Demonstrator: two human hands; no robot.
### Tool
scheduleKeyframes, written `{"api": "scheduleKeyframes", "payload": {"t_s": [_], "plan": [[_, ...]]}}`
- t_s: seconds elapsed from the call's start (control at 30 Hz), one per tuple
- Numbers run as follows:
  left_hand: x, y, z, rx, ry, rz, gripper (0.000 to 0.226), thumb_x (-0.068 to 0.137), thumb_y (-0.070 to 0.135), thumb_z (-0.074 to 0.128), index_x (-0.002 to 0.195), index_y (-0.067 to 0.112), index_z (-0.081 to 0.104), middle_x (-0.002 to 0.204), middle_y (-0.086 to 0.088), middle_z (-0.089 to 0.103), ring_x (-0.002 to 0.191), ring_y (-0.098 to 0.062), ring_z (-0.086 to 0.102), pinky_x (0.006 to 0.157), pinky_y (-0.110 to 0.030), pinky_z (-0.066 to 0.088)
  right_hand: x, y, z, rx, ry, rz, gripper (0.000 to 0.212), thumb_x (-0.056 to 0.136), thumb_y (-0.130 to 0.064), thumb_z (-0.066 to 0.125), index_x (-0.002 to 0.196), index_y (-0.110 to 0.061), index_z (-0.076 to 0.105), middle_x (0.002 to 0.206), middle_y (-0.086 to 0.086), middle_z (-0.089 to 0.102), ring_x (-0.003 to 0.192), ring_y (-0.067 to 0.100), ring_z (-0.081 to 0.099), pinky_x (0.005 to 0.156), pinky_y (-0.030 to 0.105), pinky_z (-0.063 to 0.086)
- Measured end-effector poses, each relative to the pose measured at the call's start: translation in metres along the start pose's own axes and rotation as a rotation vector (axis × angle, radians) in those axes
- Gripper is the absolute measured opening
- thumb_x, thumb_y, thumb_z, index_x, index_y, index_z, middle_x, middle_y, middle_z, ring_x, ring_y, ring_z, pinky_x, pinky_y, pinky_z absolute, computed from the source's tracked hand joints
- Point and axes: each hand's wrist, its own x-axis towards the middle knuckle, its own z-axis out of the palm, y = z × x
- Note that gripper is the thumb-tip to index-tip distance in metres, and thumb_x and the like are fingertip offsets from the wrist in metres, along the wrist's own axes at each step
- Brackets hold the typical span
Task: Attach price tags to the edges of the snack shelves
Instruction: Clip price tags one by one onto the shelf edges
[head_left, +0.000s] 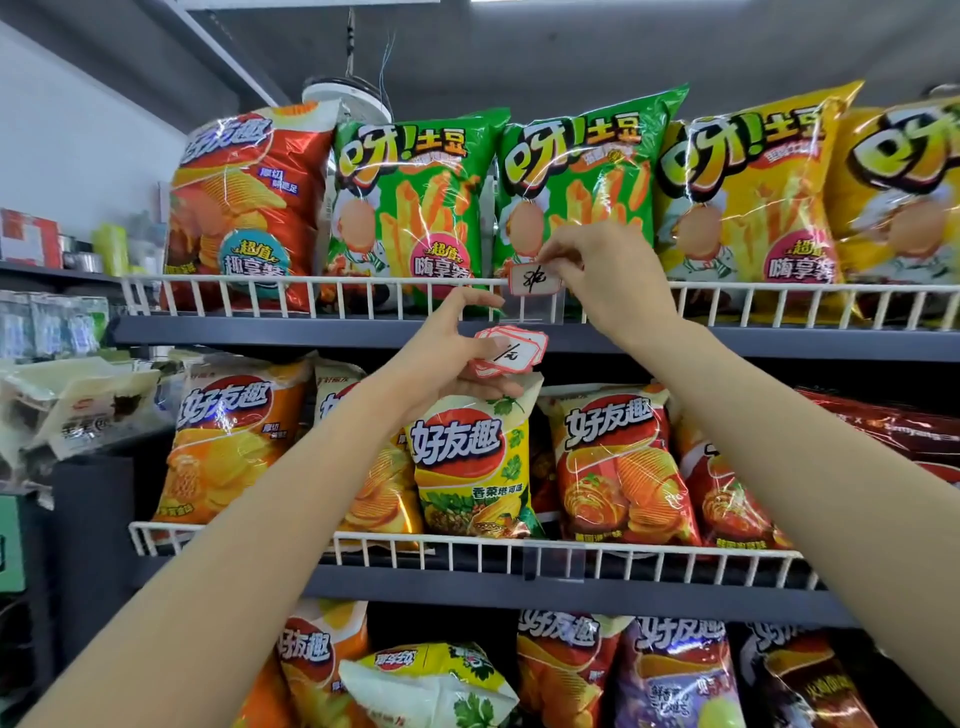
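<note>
My right hand (608, 275) pinches a small red-bordered white price tag (535, 279) at the white wire rail (311, 296) of the top snack shelf, over a clear plastic tag holder (532, 309). Just below, my left hand (447, 358) holds a small stack of the same price tags (511, 352) in its fingers, with the index finger stretched up toward the rail. A second clear holder (553, 561) hangs on the wire rail of the middle shelf with no tag visible in it.
Chip bags fill three grey shelves: green and yellow bags (410, 208) on top, orange and red ones (618, 467) in the middle, more below. A side shelf (57, 270) at the left carries cans and packets.
</note>
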Motion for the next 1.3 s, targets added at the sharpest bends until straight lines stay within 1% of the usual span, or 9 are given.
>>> {"api": "scheduleKeyframes", "payload": {"t_s": [0.13, 0.23, 0.33, 0.43, 0.5, 0.57, 1.07, 1.13, 1.3], "plan": [[-0.002, 0.001, -0.003, 0.057, -0.028, -0.005, 0.039, 0.093, 0.008, 0.054, 0.123, 0.027, 0.041, 0.082, -0.017, 0.072, 0.056, -0.023, 0.070, 0.058, -0.031, 0.060, -0.003, -0.001, 0.004, -0.016, -0.042, 0.011, 0.018, 0.090, -0.015, 0.058, 0.099, -0.010, 0.072, 0.098, 0.012, 0.063, 0.089, 0.026, 0.056, 0.069, 0.027, 0.035], [-0.002, 0.000, -0.004, 0.077, -0.024, -0.005, 0.040, 0.092, 0.008, 0.055, 0.124, 0.028, 0.041, 0.076, -0.009, 0.073, 0.057, -0.023, 0.070, 0.063, -0.036, 0.060, -0.006, -0.001, 0.010, -0.072, -0.030, 0.005, 0.019, 0.091, -0.014, 0.056, 0.105, -0.011, 0.068, 0.099, 0.014, 0.064, 0.093, 0.031, 0.056, 0.072, 0.032, 0.043], [-0.001, 0.001, -0.004, 0.069, -0.023, -0.011, 0.040, 0.092, 0.008, 0.055, 0.124, 0.027, 0.041, 0.075, -0.010, 0.073, 0.056, -0.023, 0.070, 0.065, -0.037, 0.059, -0.010, -0.002, 0.014, -0.204, 0.036, -0.071, 0.027, 0.087, -0.003, 0.056, 0.112, -0.011, 0.059, 0.083, 0.017, 0.065, 0.079, 0.037, 0.057, 0.064, 0.043, 0.050], [-0.001, 0.001, -0.004, 0.072, -0.021, -0.011, 0.039, 0.092, 0.008, 0.055, 0.123, 0.027, 0.041, 0.073, -0.010, 0.073, 0.055, -0.022, 0.069, 0.063, -0.036, 0.059, -0.011, -0.003, 0.014, -0.271, 0.056, -0.128, 0.024, 0.083, 0.003, 0.056, 0.104, -0.008, 0.061, 0.073, 0.017, 0.061, 0.071, 0.036, 0.054, 0.055, 0.036, 0.039], [-0.002, 0.001, -0.003, 0.080, -0.016, -0.010, 0.039, 0.092, 0.008, 0.055, 0.123, 0.027, 0.041, 0.073, -0.009, 0.073, 0.055, -0.022, 0.069, 0.063, -0.036, 0.059, -0.011, -0.003, 0.013, -0.315, 0.036, -0.121, 0.015, 0.086, -0.001, 0.055, 0.097, -0.007, 0.063, 0.077, 0.016, 0.060, 0.077, 0.034, 0.053, 0.058, 0.034, 0.028], [-0.002, 0.002, -0.003, 0.081, -0.014, -0.014, 0.039, 0.092, 0.008, 0.055, 0.124, 0.027, 0.042, 0.074, -0.010, 0.073, 0.055, -0.022, 0.069, 0.063, -0.036, 0.059, -0.012, -0.003, 0.014, -0.328, 0.042, -0.125, 0.012, 0.087, -0.002, 0.055, 0.094, -0.008, 0.063, 0.078, 0.015, 0.059, 0.078, 0.034, 0.052, 0.060, 0.034, 0.026], [-0.002, 0.004, -0.005, 0.112, -0.007, -0.021, 0.043, 0.092, 0.008, 0.055, 0.128, 0.027, 0.042, 0.073, -0.009, 0.072, 0.057, -0.022, 0.070, 0.067, -0.037, 0.059, -0.018, -0.003, 0.020, -0.314, 0.048, -0.034, 0.016, 0.090, -0.009, 0.051, 0.100, -0.007, 0.063, 0.099, 0.014, 0.056, 0.097, 0.030, 0.050, 0.069, 0.037, 0.041], [-0.002, 0.004, -0.005, 0.108, -0.010, -0.023, 0.044, 0.092, 0.008, 0.055, 0.129, 0.028, 0.041, 0.070, -0.007, 0.073, 0.057, -0.022, 0.070, 0.066, -0.036, 0.059, -0.017, -0.004, 0.020, -0.349, 0.048, -0.046, 0.015, 0.090, -0.008, 0.051, 0.098, -0.006, 0.064, 0.097, 0.014, 0.057, 0.096, 0.031, 0.051, 0.067, 0.035, 0.036], [-0.006, 0.005, -0.004, 0.069, -0.017, -0.020, 0.047, 0.092, 0.008, 0.055, 0.133, 0.027, 0.041, 0.073, -0.008, 0.072, 0.055, -0.021, 0.069, 0.053, -0.028, 0.058, -0.019, -0.004, 0.018, -0.422, 0.051, -0.086, 0.011, 0.087, -0.004, 0.058, 0.090, -0.004, 0.069, 0.089, 0.013, 0.060, 0.089, 0.032, 0.054, 0.067, 0.036, 0.038]]}}
